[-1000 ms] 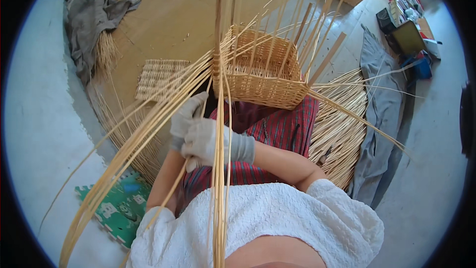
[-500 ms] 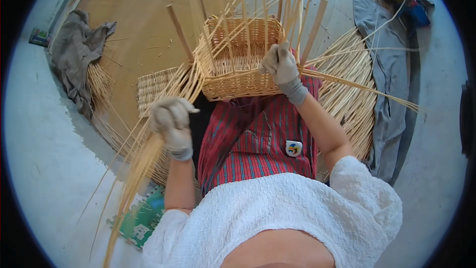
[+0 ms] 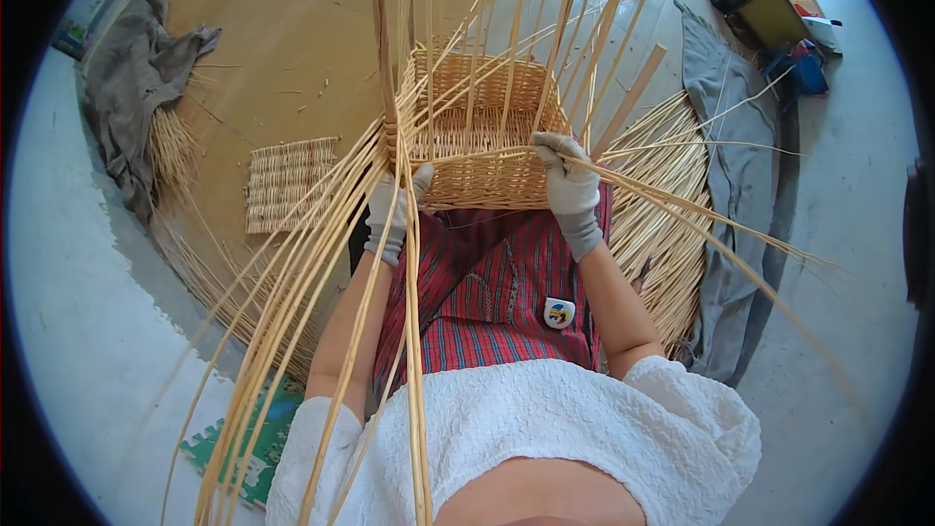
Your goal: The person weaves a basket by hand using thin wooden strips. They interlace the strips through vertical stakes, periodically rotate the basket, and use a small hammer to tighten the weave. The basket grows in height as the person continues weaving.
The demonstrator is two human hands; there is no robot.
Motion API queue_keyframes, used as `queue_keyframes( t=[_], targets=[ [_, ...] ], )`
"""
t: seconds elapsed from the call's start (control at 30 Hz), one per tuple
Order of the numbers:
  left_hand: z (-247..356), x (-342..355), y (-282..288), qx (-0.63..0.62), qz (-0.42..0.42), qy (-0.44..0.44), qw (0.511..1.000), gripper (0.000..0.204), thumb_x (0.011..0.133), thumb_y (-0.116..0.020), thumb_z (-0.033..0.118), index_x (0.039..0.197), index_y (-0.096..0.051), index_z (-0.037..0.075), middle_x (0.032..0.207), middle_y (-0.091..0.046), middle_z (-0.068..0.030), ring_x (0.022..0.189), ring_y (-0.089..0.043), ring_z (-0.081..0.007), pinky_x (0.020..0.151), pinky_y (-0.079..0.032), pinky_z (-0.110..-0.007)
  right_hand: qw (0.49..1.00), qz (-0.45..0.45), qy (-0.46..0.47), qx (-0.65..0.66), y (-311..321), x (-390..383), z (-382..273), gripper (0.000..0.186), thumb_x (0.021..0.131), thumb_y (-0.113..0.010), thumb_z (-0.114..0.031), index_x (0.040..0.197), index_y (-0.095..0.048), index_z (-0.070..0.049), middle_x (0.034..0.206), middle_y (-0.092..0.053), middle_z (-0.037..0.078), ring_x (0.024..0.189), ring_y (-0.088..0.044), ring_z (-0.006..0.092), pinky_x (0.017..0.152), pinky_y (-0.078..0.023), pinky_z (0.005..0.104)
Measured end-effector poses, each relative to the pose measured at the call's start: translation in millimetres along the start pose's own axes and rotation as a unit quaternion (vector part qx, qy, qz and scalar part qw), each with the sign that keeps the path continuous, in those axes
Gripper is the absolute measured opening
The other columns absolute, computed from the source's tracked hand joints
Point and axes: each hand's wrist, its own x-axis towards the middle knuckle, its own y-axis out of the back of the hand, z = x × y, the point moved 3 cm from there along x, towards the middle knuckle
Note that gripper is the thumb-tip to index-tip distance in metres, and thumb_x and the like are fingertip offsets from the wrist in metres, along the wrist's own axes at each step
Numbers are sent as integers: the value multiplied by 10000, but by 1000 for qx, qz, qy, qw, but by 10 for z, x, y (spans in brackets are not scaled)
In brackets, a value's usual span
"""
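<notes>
1 tan rectangular wicker basket (image 3: 487,185) gains the white-gloved left hand (image 3: 385,206), apparently steadying its near-left corner, fingers' grip unclear; the white-gloved right hand (image 3: 571,185) clamps its fingers on a long pale strand (image 3: 716,245).

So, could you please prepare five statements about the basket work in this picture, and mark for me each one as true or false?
1. The right hand pinches a strand at the basket's near right corner. True.
2. Both hands are bare. False: both wear pale gloves.
3. A flat woven panel lies to the left of the basket. True.
4. The left hand is at the basket's far right corner. False: the left hand is at its near left corner.
5. The cloth over the lap is plain blue. False: it is mainly red, with stripes.
</notes>
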Motion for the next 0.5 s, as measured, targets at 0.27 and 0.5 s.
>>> queue_keyframes(
  t=[0.27,0.5],
  targets=[
    [-22,18,-15,-35,37,-24,998,575,863,-842,309,1279,-589,3,1092,-672,-98,955,-663,-183,828,-573,-335,997,31,-28,65,-120,-198,-386,165,880,-705,-15,1041,-734,-28,969,-749,103,904,-720,230,825,-557,335],
    [-284,187,69,93,34,31,995,569,856,-851,288,1275,-596,-1,1117,-674,-104,972,-664,-187,842,-571,-343,966,-106,219,-88,-959,1075,-1177,231,905,-706,-303,1036,-747,-118,1093,-727,135,984,-694,308,885,-547,388]
  ],
)
